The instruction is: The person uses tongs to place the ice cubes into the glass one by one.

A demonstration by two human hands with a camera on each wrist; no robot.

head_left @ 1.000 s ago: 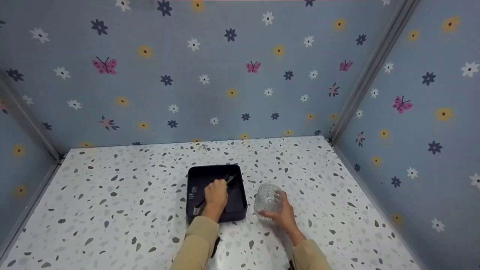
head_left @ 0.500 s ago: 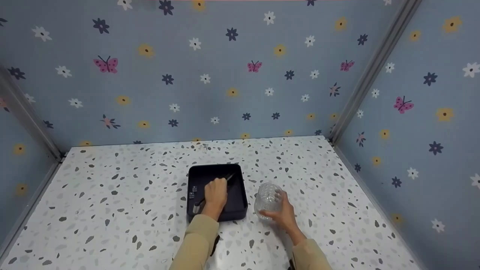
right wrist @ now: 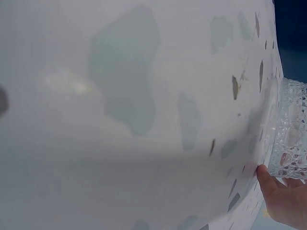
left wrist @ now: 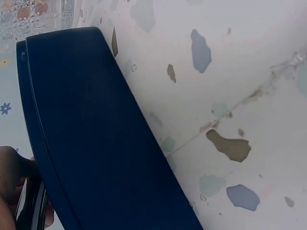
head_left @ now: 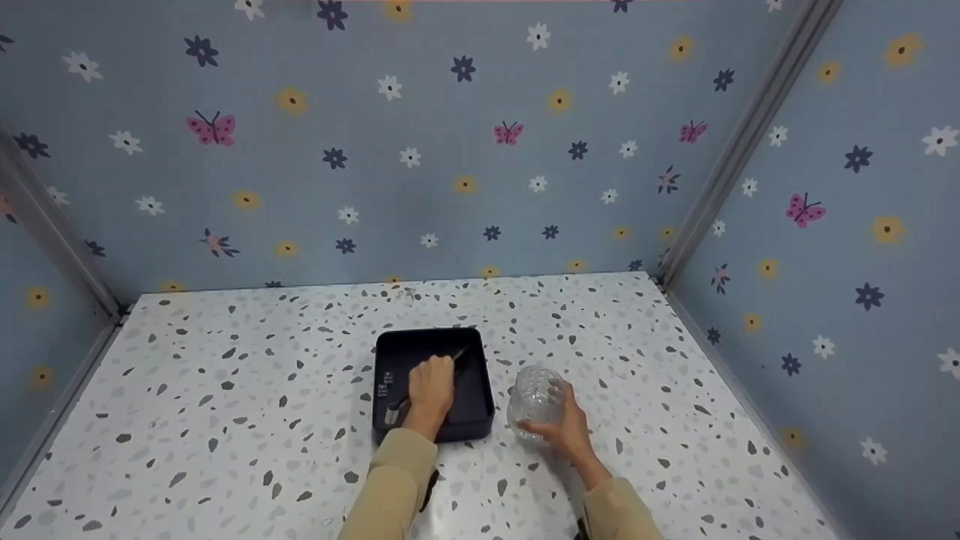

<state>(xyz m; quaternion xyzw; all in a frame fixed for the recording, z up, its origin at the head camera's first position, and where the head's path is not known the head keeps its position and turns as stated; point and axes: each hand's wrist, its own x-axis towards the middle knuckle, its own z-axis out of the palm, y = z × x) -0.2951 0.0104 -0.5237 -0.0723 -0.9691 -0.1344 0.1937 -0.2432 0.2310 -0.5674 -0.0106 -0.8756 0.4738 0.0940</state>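
A black square tray (head_left: 480,420) with raised walls sits on the table. My left hand (head_left: 431,394) reaches inside it, fingers curled round a long dark tool (head_left: 394,412) with a silvery end; its thin tip sticks out at the upper right of the fist. The left wrist view shows the tray's outer wall (left wrist: 96,120) and part of the tool (left wrist: 32,203) in my fingers. To the tray's right stands a clear glass (head_left: 536,394) with a patterned surface. My right hand (head_left: 566,427) holds it low from the right, thumb in front and fingers behind.
The white speckled table (head_left: 247,405) runs back to a flower-print wall (head_left: 405,202). A similar side panel (head_left: 825,322) rises on the right, and another (head_left: 45,360) on the left. Small pale print (head_left: 385,382) shows on the tray's left inside.
Both hands stay in place, on the tool and the glass. The tool's far tip has turned slightly, looking forked one second ago and like a single thin line now.
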